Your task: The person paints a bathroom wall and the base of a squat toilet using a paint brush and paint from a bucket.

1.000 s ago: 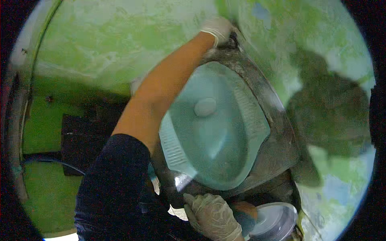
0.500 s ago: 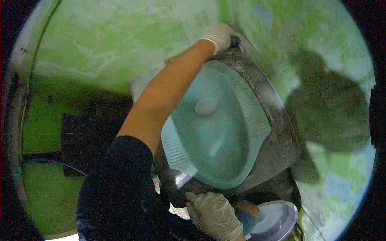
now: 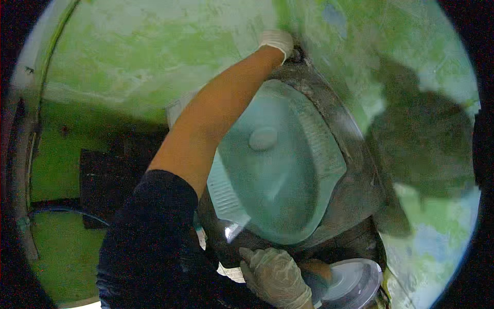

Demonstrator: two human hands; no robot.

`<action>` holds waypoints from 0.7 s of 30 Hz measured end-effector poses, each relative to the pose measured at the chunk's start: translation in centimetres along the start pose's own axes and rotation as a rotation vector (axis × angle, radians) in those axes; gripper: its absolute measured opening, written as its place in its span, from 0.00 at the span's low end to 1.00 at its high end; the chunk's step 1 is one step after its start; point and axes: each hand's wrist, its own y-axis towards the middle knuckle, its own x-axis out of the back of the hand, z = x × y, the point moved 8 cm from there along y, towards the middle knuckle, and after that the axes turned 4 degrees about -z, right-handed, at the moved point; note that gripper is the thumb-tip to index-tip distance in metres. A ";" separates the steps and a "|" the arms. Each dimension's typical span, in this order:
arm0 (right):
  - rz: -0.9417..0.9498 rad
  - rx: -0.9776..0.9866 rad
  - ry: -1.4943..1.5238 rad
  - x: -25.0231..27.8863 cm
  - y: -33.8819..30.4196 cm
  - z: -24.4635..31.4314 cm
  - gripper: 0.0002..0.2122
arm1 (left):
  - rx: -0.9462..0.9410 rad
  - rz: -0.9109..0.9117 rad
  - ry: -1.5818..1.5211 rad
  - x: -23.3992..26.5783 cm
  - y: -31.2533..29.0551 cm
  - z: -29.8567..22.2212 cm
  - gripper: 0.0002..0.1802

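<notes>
A pale blue-green squat toilet (image 3: pixel 329 170) with ribbed footrests is set in a dark grey raised slab (image 3: pixel 355 206). My left arm reaches across its left side to the slab's far corner. There my left hand (image 3: pixel 278 41), in a whitish glove, is closed on a small dark thing (image 3: pixel 297 53) that I cannot make out, pressed at the corner by the wall. Its fingers are mostly hidden. Close to the slab's near edge, my right hand (image 3: pixel 275 278), in a loose translucent glove, is closed with its back up. What its curled fingers hold, if anything, is hidden.
Mottled green walls (image 3: pixel 154 51) meet behind the slab's far corner. Beside my right hand stands a round whitish basin (image 3: pixel 355 280). On the left is a dark panel (image 3: pixel 98 180) with a thin hose (image 3: pixel 67 208) near it. My shadow falls on the right wall.
My left hand has shifted slightly left along the far corner and turned at the wrist. My right hand has stayed nearly in place.
</notes>
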 end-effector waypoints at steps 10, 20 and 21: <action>-0.044 -0.012 0.049 0.7 -0.5 -0.6 0.10 | -0.038 -0.110 0.566 22.7 0.5 -0.8 0.12; -0.099 0.026 0.110 1.4 -0.8 -1.0 0.08 | 0.071 -0.530 0.081 14.2 -4.4 -1.1 0.10; -0.104 0.028 0.103 2.0 -0.5 -0.5 0.08 | 0.004 -0.447 0.155 10.9 -4.6 -2.5 0.10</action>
